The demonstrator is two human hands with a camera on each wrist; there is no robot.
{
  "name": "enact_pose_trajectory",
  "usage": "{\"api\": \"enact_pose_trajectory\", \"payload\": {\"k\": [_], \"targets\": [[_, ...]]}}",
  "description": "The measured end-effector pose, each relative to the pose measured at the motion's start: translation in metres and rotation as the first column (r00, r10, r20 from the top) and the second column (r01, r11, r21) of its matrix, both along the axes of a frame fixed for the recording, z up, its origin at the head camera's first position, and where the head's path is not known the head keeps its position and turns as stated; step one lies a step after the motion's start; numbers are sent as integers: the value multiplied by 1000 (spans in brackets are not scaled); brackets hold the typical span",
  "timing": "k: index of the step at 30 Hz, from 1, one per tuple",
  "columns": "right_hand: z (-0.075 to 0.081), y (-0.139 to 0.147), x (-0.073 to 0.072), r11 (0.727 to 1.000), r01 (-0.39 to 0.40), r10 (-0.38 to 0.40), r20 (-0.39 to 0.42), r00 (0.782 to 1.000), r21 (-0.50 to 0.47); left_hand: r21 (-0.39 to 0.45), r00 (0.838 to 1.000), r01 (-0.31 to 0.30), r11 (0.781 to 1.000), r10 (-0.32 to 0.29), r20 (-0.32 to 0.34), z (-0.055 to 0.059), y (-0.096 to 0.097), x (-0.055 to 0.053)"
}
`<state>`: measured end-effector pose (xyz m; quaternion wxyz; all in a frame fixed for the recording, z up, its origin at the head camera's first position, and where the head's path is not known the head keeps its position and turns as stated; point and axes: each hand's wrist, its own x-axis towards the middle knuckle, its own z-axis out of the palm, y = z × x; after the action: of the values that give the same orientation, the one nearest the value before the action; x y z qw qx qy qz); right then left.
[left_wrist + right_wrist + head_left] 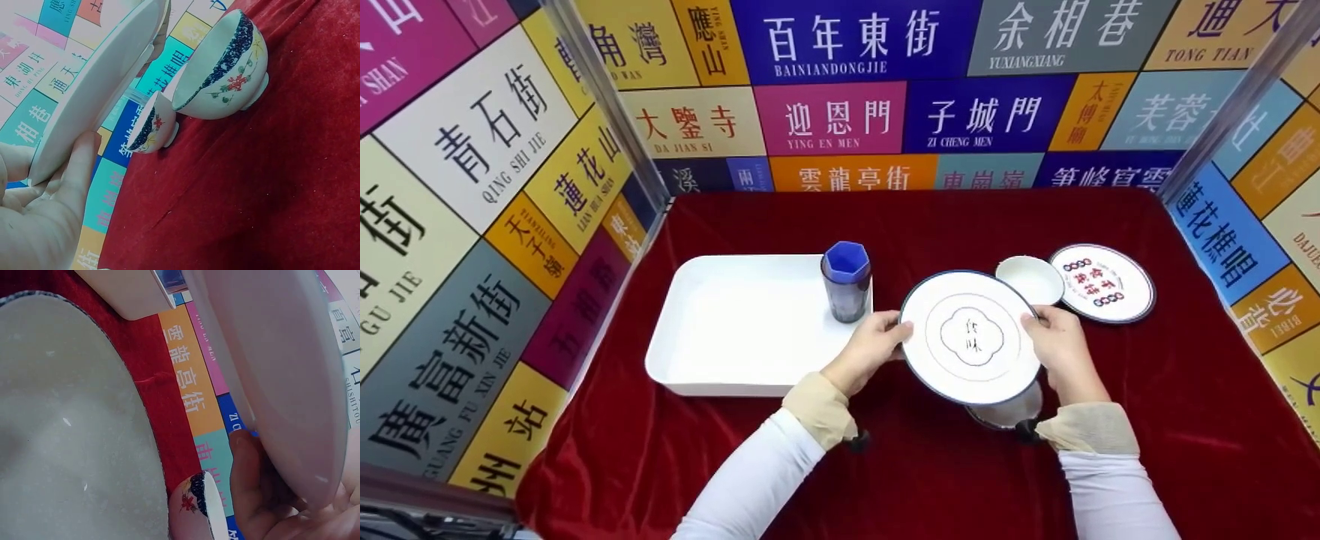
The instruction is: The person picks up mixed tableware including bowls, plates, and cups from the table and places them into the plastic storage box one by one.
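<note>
A white plate (pixel 971 300) with a dark blue rim and a flower-shaped outline around two characters is held up between both hands. My left hand (pixel 866 352) grips its left edge, thumb on the upper face and fingers underneath. On the opposite edge, my right hand (pixel 1065 349) pinches the rim the same way. Below the plate, mostly hidden by it in the head view, stands a larger bowl (pixel 230 84) with a dark speckled band and painted flowers. A smaller matching bowl (pixel 1030 279) sits just behind the plate's right side.
A second plate (pixel 1102 283) with red characters lies right of the small bowl. On the left, a white tray (pixel 735 322) holds a dark translucent container (pixel 847 289) with a blue hexagonal top at its right end. Red cloth (pixel 930 480) covers the table; printed panels (pixel 832 116) stand around it.
</note>
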<state>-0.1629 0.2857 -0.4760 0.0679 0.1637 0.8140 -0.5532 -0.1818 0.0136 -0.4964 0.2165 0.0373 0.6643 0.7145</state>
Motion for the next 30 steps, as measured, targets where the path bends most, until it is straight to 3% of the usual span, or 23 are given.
{"api": "enact_pose_trajectory", "payload": {"k": [9, 18, 30], "targets": [[2, 1, 1, 1000, -12, 11, -46, 999, -23, -10, 999, -30, 999, 30, 11, 3, -7, -2], [3, 6, 2, 999, -35, 34, -71, 997, -9, 5, 999, -39, 999, 39, -22, 7, -11, -3], [2, 18, 3, 994, -31, 22, -81, 996, -108, 10, 998, -53, 999, 53, -32, 4, -24, -9]]}}
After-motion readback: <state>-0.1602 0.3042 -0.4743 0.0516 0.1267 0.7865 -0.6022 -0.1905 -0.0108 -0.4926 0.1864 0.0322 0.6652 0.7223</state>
